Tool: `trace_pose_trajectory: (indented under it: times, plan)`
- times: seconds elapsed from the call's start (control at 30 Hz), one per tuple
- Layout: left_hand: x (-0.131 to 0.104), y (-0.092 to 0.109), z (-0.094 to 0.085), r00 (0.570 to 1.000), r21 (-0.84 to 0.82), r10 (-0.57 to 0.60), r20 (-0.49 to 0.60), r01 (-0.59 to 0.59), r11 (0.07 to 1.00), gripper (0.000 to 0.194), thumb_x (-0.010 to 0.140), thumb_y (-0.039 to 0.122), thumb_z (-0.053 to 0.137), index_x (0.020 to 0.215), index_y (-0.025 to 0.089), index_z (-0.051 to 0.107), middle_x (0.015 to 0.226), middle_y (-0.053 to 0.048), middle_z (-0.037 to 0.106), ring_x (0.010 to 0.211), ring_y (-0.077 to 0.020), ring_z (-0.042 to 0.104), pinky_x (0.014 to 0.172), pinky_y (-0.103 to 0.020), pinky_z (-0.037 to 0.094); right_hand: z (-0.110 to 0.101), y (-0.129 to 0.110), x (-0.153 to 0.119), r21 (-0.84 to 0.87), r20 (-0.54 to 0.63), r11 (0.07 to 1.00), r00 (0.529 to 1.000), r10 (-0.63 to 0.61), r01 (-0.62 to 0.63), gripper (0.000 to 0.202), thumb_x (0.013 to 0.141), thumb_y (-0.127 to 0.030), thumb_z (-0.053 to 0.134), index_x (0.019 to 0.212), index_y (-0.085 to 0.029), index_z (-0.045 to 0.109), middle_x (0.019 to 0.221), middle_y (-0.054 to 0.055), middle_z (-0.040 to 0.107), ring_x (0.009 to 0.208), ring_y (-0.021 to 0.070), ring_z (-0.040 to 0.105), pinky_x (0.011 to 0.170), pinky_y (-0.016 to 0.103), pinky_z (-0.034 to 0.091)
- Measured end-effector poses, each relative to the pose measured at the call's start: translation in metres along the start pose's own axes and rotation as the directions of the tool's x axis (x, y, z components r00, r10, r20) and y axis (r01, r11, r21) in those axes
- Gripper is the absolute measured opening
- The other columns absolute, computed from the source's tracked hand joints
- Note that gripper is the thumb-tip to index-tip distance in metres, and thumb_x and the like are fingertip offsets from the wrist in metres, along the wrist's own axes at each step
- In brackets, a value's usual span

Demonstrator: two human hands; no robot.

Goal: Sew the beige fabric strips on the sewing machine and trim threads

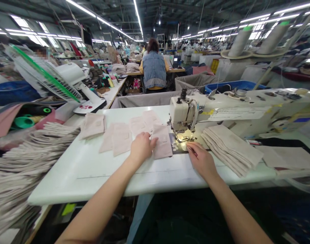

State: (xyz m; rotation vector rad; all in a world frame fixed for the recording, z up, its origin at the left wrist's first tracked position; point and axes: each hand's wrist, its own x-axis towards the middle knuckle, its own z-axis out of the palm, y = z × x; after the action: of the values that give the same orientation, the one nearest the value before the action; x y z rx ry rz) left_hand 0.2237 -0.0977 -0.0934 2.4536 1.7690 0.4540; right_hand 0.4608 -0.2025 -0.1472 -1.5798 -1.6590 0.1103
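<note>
A beige fabric piece [163,144] with a small stitched patch lies left of the needle area of a white sewing machine [181,113]. My left hand [142,145] touches its left edge, fingers bent; whether it grips the cloth is unclear. More patched pieces [121,137] spread to the left, overlapping one another. Just in front of the lit presser foot [185,138] is my right hand [202,159], its thumb and fingertips pinched together; what they hold, if anything, is too small to make out. A folded fabric stack [233,147] lies right of that hand.
A small pile of pieces [93,125] sits at the table's back left, near a white fan [50,74]. A large heap of fabric [20,173] borders the left edge. Thread cones [241,42] stand at the back right. A person [154,67] sits ahead, facing away.
</note>
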Motion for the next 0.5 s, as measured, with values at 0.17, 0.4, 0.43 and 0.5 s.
trace_pose_trajectory:
  times: [0.17, 0.4, 0.43, 0.5]
  plan:
    - [0.021, 0.009, 0.012, 0.981, -0.197, -0.172, 0.093, 0.187, 0.962, 0.016, 0.08, 0.026, 0.072, 0.087, 0.016, 0.061, 0.107, -0.016, 0.066, 0.105, -0.0315, 0.062, 0.09, -0.038, 0.049, 0.001, 0.0, -0.002, -0.033, 0.015, 0.999, 1.0, -0.021, 0.022, 0.027, 0.097, -0.028, 0.043, 0.107, -0.021, 0.067, 0.117, 0.009, 0.072, 0.108, 0.0232, 0.068, 0.09, 0.036, 0.055]
    - [0.008, 0.01, 0.019, 0.955, -0.49, -0.29, -0.065, 0.223, 0.843, 0.019, 0.076, 0.006, 0.064, 0.089, 0.018, 0.057, 0.084, -0.002, 0.067, 0.082, -0.0183, 0.066, 0.074, -0.026, 0.05, 0.008, 0.009, -0.005, -0.073, -0.008, 0.99, 0.992, -0.124, 0.123, 0.026, 0.096, -0.028, 0.043, 0.106, -0.023, 0.067, 0.115, 0.006, 0.074, 0.101, 0.022, 0.072, 0.081, 0.033, 0.059]
    - [0.014, 0.007, 0.016, 0.94, -0.528, -0.327, -0.102, 0.228, 0.818, 0.02, 0.078, 0.008, 0.065, 0.095, 0.017, 0.057, 0.089, -0.003, 0.067, 0.085, -0.0176, 0.066, 0.076, -0.026, 0.05, 0.01, 0.011, -0.005, -0.087, 0.006, 0.988, 0.992, -0.126, 0.126, 0.027, 0.096, -0.027, 0.042, 0.107, -0.023, 0.067, 0.117, 0.006, 0.073, 0.102, 0.0214, 0.071, 0.082, 0.033, 0.059]
    - [0.035, -0.001, 0.005, 0.899, -0.587, -0.406, -0.165, 0.241, 0.773, 0.024, 0.083, 0.012, 0.063, 0.105, 0.016, 0.055, 0.102, -0.006, 0.067, 0.094, -0.0177, 0.066, 0.082, -0.027, 0.051, 0.013, 0.015, -0.006, -0.114, 0.036, 0.985, 0.992, -0.124, 0.128, 0.029, 0.095, -0.026, 0.041, 0.109, -0.024, 0.066, 0.12, 0.004, 0.072, 0.104, 0.0204, 0.071, 0.083, 0.032, 0.059]
